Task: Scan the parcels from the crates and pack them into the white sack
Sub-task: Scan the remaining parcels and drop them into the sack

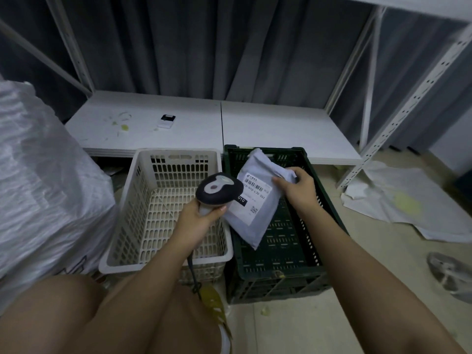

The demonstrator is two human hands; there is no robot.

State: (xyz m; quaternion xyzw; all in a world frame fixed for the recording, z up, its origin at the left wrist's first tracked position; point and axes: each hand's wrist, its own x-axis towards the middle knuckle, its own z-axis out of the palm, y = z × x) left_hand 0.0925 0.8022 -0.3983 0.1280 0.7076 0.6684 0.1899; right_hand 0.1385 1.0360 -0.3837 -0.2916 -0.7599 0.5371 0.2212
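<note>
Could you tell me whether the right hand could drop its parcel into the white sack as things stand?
Probably not directly. The right hand holds the parcel over the green crate, while the white sack stands on the far left, beyond the left hand with the scanner and the white crate.

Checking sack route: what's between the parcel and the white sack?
Head view: the scanner in the left hand, then the white crate, between parcel and white sack.
</note>
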